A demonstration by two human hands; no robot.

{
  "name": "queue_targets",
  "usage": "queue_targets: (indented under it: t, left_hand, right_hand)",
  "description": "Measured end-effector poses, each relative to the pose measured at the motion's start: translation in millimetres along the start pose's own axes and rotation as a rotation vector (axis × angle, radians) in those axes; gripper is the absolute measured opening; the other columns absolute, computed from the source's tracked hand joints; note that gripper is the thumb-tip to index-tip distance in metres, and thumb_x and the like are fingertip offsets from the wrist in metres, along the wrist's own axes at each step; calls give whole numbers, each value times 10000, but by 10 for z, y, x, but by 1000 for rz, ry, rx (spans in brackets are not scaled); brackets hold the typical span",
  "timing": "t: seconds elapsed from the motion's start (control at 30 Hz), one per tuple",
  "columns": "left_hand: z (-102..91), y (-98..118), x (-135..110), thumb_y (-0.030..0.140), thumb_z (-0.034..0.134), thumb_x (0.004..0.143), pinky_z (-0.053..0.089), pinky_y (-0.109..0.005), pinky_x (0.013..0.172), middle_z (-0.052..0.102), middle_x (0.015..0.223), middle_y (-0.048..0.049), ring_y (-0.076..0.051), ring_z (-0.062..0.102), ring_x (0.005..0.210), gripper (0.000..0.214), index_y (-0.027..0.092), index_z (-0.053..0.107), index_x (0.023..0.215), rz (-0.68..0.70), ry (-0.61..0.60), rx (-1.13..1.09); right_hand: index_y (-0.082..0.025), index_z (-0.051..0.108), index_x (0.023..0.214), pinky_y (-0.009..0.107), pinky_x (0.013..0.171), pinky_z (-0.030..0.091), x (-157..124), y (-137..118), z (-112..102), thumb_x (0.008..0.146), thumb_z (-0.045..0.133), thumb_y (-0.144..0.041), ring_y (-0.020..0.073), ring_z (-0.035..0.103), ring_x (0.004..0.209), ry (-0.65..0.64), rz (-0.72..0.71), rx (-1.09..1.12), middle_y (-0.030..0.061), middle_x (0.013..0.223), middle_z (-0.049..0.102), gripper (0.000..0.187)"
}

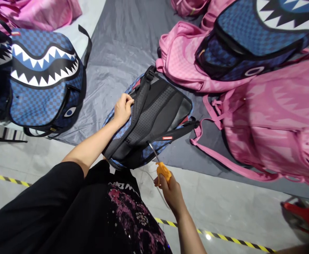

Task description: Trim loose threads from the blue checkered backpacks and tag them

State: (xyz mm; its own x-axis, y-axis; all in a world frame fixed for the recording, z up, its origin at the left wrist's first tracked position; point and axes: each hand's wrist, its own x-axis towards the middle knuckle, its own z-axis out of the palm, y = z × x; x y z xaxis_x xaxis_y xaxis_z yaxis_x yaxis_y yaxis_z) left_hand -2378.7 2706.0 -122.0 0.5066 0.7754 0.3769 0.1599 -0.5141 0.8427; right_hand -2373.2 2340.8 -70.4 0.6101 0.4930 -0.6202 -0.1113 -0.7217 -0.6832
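Observation:
A blue checkered backpack (154,116) lies back-side up in front of me, its black mesh padding and black straps showing. My left hand (122,109) is closed on the left shoulder strap near the bag's upper left edge. My right hand (170,190) grips small yellow-handled scissors (161,165), whose metal blades point up toward the bag's lower edge, close to a strap with a red tag. The blade tips sit just at the bag's fabric; whether they touch it I cannot tell.
A blue shark-mouth backpack (43,81) stands at left, and pink backpacks (273,123) and another blue one (252,38) are piled at right on a grey sheet (122,46). Yellow-black floor tape (223,238) runs across the pale floor. A red object (304,215) sits at the lower right.

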Motion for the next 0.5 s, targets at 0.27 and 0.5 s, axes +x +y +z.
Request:
queue_targets:
  t: [0.27, 0.5]
  left_hand:
    - [-66, -21, 60, 177, 540, 920, 420, -232, 728, 571, 735, 35, -111, 564, 717, 115, 217, 496, 821, -61, 198, -120]
    - [-62, 36, 5, 214, 562, 905, 430, -236, 711, 583, 736, 27, -115, 558, 709, 105, 206, 527, 807, -75, 108, -173]
  right_hand:
    - [-212, 532, 992, 286, 495, 584, 327, -179, -354, 717, 696, -622, 212, 724, 697, 503, 25, 707, 5, 740, 696, 520]
    - [-202, 592, 1095, 327, 664, 607, 595, -624, -76, 692, 777, -518, 201, 717, 862, 468, -134, 852, 34, 916, 719, 544]
